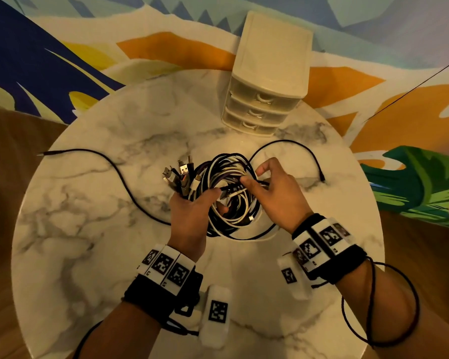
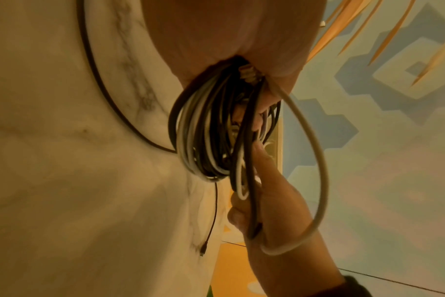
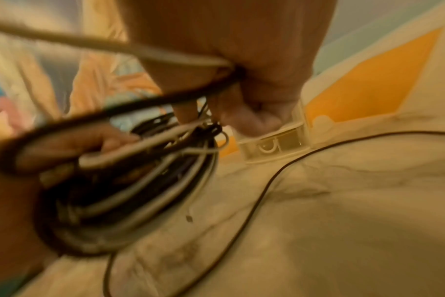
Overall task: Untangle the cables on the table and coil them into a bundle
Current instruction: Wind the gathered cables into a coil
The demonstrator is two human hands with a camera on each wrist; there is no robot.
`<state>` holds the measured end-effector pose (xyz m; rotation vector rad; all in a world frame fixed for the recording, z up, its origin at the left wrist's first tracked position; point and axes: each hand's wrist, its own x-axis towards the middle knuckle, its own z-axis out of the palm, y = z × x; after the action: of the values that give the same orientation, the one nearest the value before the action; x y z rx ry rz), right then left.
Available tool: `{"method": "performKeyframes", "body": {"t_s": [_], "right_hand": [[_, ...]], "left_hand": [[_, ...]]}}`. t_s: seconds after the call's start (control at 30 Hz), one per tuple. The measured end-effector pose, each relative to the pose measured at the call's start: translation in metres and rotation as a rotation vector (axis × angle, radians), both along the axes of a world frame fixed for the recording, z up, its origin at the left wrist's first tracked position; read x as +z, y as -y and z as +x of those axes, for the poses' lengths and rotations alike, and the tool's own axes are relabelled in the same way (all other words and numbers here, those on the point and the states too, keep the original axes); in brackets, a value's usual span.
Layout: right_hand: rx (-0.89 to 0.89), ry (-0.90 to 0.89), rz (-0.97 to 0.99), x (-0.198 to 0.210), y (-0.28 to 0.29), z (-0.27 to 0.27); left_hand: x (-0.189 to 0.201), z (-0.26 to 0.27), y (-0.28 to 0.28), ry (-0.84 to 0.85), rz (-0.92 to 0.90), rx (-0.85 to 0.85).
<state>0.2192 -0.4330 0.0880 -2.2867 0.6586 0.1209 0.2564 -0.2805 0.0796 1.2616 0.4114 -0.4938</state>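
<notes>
Gripping the cable bundle (image 1: 228, 193) in my left hand (image 1: 192, 216), right hand (image 1: 278, 193) fingers pinching a strand beside it; I should wrap snugly, keeping plugs together.

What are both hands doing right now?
Left hand: grips the cable bundle.
Right hand: pinches a strand of that bundle.

Round marble-patterned surface (image 1: 88, 255). Cream three-drawer organiser (image 1: 267, 73) at far edge, drawers apparently shut. Colourful mural floor (image 1: 49, 60) beyond: blue, orange, green leaf shapes.
</notes>
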Motion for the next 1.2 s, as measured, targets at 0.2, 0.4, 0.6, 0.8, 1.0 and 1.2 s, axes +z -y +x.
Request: {"method": "performKeyframes", "body": {"t_s": [0.2,0.4,0.6,0.8,1.0,1.2], "right_hand": [[-0.377,0.215,0.406,0.003,0.021,-0.014],[-0.432,-0.116,0.547,-0.008,0.009,-0.016],[-0.368,-0.072,0.972,0.028,-0.001,-0.01],[-0.294,-0.096,1.21,0.024,0.012,0.01],[-0.289,-0.183,1.245,0.014,0.01,0.008],[-0.302,-0.158,1.189,0.011,0.011,0.009]], "left_hand": [[-0.007,0.005,-0.005,-0.068,-0.046,0.111],[0.015,0.002,-0.003,-0.042,-0.328,-0.034],[0.019,0.001,-0.008,0.007,-0.544,-0.295],[0.013,0.001,-0.016,-0.006,-0.443,-0.358],[0.016,0.0,-0.014,0.052,-0.365,-0.34],[0.016,-0.001,-0.013,0.074,-0.317,-0.305]]}}
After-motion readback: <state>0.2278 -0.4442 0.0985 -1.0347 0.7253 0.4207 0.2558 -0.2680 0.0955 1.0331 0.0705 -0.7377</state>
